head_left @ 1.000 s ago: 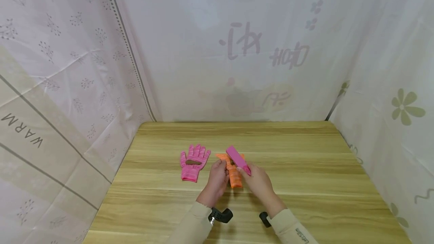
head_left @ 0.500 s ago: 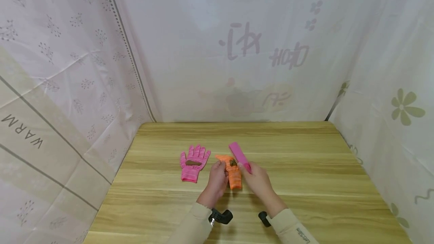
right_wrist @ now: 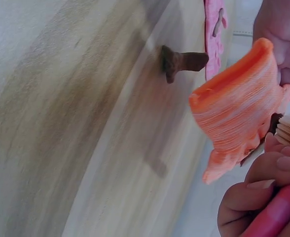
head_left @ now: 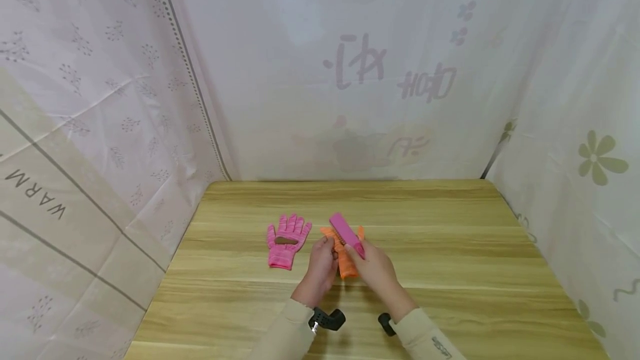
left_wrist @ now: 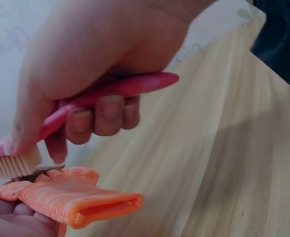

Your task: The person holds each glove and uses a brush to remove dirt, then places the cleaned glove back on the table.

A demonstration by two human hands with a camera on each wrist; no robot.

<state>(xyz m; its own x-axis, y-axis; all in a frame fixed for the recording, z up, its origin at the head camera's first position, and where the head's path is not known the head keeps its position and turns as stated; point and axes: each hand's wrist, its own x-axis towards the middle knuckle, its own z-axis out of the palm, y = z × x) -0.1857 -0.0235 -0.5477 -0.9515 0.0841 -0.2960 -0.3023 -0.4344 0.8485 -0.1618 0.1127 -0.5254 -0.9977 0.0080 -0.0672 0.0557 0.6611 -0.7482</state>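
Note:
My left hand (head_left: 321,264) grips the left side of an orange glove (head_left: 347,265), its fingers under the fabric (left_wrist: 12,219). My right hand (head_left: 378,271) is curled round the handle of a pink brush (head_left: 345,229), held slantwise above the glove. In the left wrist view the brush's pale bristles (left_wrist: 12,166) meet a dark brown patch (left_wrist: 39,173) on the glove. The right wrist view shows the glove's open cuff (right_wrist: 234,74), the bristles (right_wrist: 288,128) and my right hand (right_wrist: 248,197) on the handle.
A pink glove (head_left: 282,257) with a brown patch lies flat on the wooden table (head_left: 450,238), left of my hands. A brown piece (right_wrist: 189,61) shows near it in the right wrist view; I cannot tell what it is. Patterned cloth (head_left: 300,99) hangs behind.
Since half a second ago, the brush has moved left and slightly down across the orange glove, covering the brown patch in the head view. My left hand keeps its hold.

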